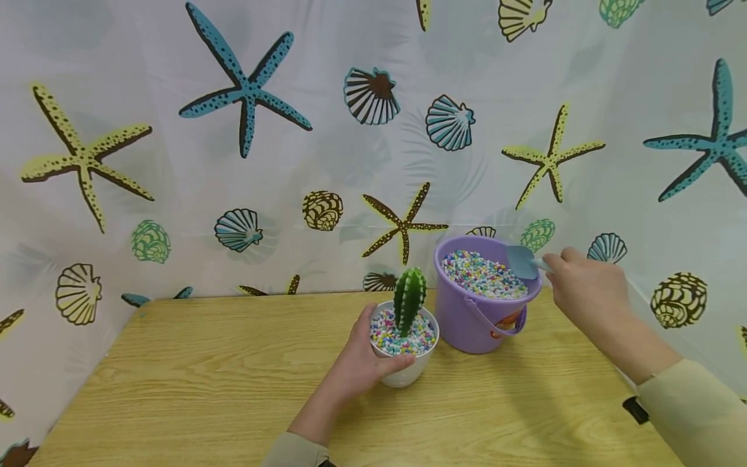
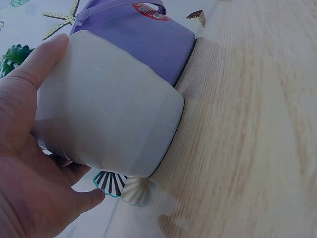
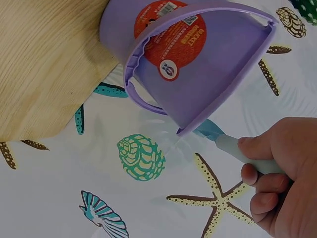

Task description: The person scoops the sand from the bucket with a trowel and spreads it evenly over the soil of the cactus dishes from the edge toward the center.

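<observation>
A white pot (image 1: 403, 371) stands on the table, filled with multicoloured pebbles (image 1: 385, 334) around an upright green cactus (image 1: 410, 299). My left hand (image 1: 358, 360) grips the pot from its left side, thumb across the front; the left wrist view shows the pot's bare wall (image 2: 109, 104). Right behind the pot, to its right, is a purple bucket (image 1: 467, 324) with more small coloured pebbles (image 1: 484, 275) inside. My right hand (image 1: 589, 285) holds a blue-grey toy shovel (image 1: 522, 261) by its pale handle (image 3: 242, 151). The shovel's blade is over the bucket's right rim, inside the opening.
The wooden table (image 1: 204, 370) stretches to the left and front. Behind it hangs a white curtain (image 1: 327, 149) printed with starfish and shells, close behind the bucket. The bucket's purple handle (image 1: 493, 324) hangs down at its front.
</observation>
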`<state>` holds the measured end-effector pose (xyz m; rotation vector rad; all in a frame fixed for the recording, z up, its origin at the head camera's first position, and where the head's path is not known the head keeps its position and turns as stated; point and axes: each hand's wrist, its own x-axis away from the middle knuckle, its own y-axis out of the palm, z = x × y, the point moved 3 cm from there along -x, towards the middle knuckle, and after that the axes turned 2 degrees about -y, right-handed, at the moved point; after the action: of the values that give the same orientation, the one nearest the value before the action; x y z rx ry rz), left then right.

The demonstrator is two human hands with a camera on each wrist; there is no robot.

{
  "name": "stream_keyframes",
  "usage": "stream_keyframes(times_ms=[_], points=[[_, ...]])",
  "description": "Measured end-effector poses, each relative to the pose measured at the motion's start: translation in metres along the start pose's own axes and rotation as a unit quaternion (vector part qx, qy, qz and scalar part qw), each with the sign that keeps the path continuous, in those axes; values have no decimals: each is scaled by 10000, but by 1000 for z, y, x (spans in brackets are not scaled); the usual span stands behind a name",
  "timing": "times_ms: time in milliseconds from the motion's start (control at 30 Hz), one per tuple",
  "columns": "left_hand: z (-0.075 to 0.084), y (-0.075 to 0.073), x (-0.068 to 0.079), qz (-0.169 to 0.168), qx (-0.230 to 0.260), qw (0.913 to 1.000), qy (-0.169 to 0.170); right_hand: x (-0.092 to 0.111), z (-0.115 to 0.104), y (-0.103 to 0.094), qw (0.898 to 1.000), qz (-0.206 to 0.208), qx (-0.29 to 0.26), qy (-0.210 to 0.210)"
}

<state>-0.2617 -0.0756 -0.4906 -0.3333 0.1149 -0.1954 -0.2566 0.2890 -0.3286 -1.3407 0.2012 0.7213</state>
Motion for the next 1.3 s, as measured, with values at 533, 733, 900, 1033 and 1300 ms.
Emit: stream_keyframes(times_ms=[533, 733, 900, 1033, 1300], points=[[-1, 0, 0, 7, 14, 10000, 22, -4, -5, 11, 9995, -238, 116, -149], [-2, 0, 0, 11, -16, 10000, -18, -6, -6, 10, 9993, -381, 22, -37], [0, 0, 1, -56, 204, 9998, 43, -9, -8, 8, 9975, -698, -86, 88], [0, 0, 1, -81, 243, 9997, 49, -12, -8, 5, 9946, -987, -172, 268], [-1, 0, 1, -75, 183, 9998, 49, -14, -3, 5, 9889, -1319, -459, 505]])
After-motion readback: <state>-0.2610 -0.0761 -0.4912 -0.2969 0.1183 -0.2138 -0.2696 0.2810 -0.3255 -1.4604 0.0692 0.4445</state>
